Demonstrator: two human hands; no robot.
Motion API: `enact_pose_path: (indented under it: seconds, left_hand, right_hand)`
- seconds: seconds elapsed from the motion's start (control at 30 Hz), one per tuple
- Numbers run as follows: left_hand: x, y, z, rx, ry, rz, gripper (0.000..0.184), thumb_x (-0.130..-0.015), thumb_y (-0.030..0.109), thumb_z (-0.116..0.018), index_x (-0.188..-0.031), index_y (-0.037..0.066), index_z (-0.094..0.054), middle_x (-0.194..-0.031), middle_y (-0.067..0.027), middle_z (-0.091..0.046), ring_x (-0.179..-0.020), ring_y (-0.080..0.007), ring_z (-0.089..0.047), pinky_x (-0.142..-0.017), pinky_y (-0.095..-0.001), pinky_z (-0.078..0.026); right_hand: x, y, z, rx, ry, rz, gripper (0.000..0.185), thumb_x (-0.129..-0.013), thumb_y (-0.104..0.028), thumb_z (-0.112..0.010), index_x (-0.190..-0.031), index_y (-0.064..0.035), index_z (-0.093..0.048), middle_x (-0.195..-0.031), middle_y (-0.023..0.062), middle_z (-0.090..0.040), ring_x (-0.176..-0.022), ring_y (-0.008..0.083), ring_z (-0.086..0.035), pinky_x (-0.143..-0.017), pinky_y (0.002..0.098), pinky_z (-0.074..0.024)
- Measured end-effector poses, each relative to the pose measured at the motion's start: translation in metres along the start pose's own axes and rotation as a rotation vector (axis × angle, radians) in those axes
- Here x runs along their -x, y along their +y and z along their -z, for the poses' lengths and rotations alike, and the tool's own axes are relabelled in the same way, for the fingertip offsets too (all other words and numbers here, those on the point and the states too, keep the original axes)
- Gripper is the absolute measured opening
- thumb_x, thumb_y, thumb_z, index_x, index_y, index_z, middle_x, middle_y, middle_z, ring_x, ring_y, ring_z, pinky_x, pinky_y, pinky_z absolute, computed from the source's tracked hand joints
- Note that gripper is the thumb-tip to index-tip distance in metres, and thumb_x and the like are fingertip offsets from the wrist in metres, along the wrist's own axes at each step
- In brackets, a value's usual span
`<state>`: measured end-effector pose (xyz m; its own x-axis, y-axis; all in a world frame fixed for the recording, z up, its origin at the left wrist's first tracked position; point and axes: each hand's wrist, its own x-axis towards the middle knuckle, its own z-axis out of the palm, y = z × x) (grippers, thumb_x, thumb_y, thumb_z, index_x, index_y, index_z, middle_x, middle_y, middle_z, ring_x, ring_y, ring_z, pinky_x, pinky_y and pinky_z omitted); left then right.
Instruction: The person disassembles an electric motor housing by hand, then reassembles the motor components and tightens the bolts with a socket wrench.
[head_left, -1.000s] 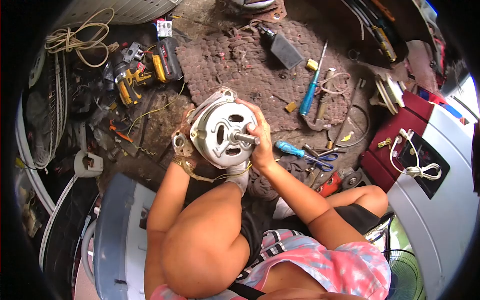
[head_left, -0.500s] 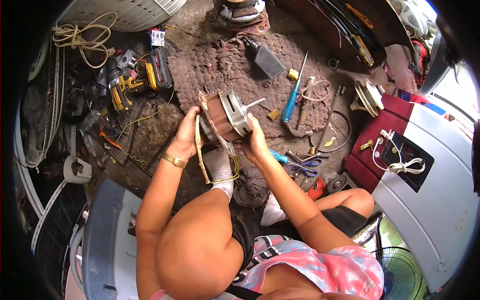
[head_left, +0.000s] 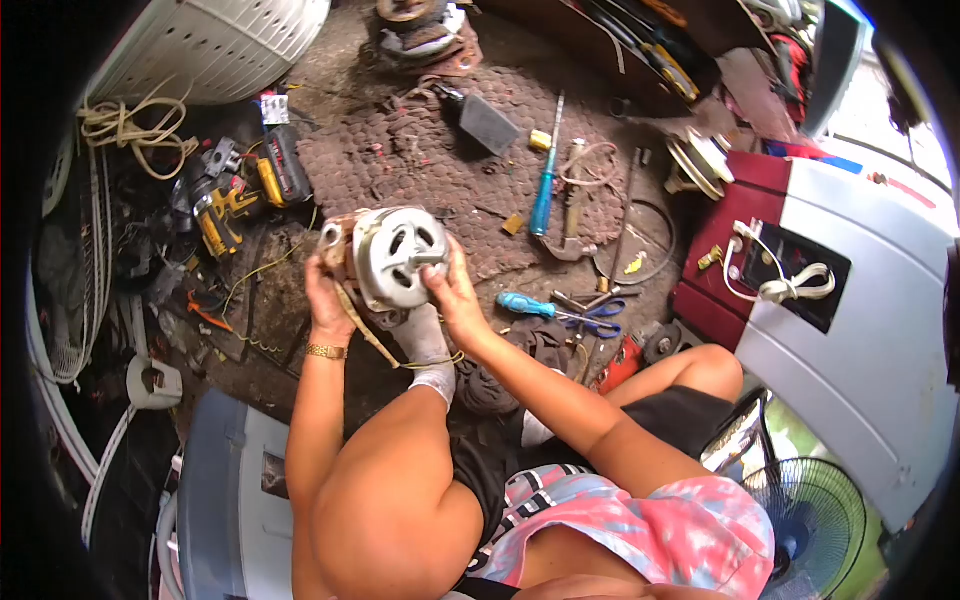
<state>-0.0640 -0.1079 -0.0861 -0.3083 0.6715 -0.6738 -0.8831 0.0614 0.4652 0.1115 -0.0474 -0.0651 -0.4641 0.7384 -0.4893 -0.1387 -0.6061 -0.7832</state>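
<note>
Round silver metal motor (head_left: 380, 262) is held up before you: your left hand (head_left: 328, 300), half closed, cups its rusty side, your right hand (head_left: 460, 302) curls round its front. One long blue-handled screwdriver (head_left: 542, 198) lies on one brown woven mat (head_left: 440, 180).

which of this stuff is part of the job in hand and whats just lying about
Part of the job:
motor, between left hand and right hand
its sleeved lead

Seemingly just lying about, untouched, though the tools may well serve:
yellow drill
long blue-handled screwdriver
hammer
dark bottle
</note>
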Motion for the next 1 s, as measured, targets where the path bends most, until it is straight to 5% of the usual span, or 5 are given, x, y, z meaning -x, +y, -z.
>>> enact_pose_path:
  seconds: [0.13, 0.3, 0.53, 0.9, 1.0]
  left_hand:
    - [-0.003, -0.004, -0.015, -0.148, 0.002, -0.241, 0.056, -0.093, 0.046, -0.038, -0.128, 0.004, -0.045, -0.128, -0.0081, -0.049, -0.117, -0.0217, -0.047, -0.100, -0.0364, -0.035]
    - [-0.020, -0.017, -0.007, -0.675, -0.108, -0.439, 0.058, -0.083, 0.024, -0.067, -0.129, 0.002, -0.040, -0.126, -0.0078, -0.048, -0.116, -0.0187, -0.044, -0.100, -0.0332, -0.032]
    - [-0.013, -0.021, -0.023, -0.895, -0.171, -0.429, 0.058, -0.083, 0.028, -0.068, -0.127, 0.002, -0.041, -0.117, -0.0056, -0.052, -0.107, -0.0164, -0.048, -0.096, -0.0295, -0.034]
    - [-0.040, -0.013, 0.003, -0.782, 0.049, -0.348, 0.066, -0.086, 0.046, -0.059, -0.133, 0.005, -0.040, -0.132, -0.0076, -0.045, -0.119, -0.0193, -0.043, -0.099, -0.0322, -0.033]
    - [-0.038, -0.013, 0.029, -0.756, 0.265, -0.298, 0.072, -0.080, 0.047, -0.066, -0.127, -0.003, -0.044, -0.123, -0.0145, -0.053, -0.113, -0.0232, -0.050, -0.096, -0.0335, -0.038]
  right_hand:
    - [-0.009, -0.001, 0.011, 0.124, -0.120, 0.167, 0.074, -0.086, -0.020, -0.060, -0.143, -0.0038, -0.016, -0.145, 0.0118, -0.021, -0.135, 0.0200, -0.018, -0.109, 0.0326, -0.0158]
    - [-0.002, -0.015, 0.066, 0.910, -0.049, 0.315, 0.043, -0.078, -0.010, -0.061, -0.120, -0.0044, -0.051, -0.122, 0.0156, -0.049, -0.114, 0.0308, -0.048, -0.097, 0.0379, -0.0381]
    - [-0.022, -0.034, 0.224, 0.757, 0.728, 0.325, 0.012, -0.083, -0.010, -0.055, -0.089, -0.0013, -0.061, -0.082, 0.0134, -0.064, -0.076, 0.0251, -0.061, -0.071, 0.0345, -0.0468]
    - [0.073, -0.002, 0.219, 1.555, 0.206, 0.040, 0.038, -0.072, -0.015, -0.061, -0.109, -0.0092, -0.057, -0.116, 0.0208, -0.048, -0.105, 0.0385, -0.048, -0.089, 0.0444, -0.0440]
    - [0.098, -0.016, 0.205, 1.556, 0.606, 0.084, 0.048, -0.073, -0.017, -0.064, -0.118, -0.0088, -0.050, -0.119, 0.0184, -0.046, -0.106, 0.0377, -0.047, -0.089, 0.0451, -0.0430]
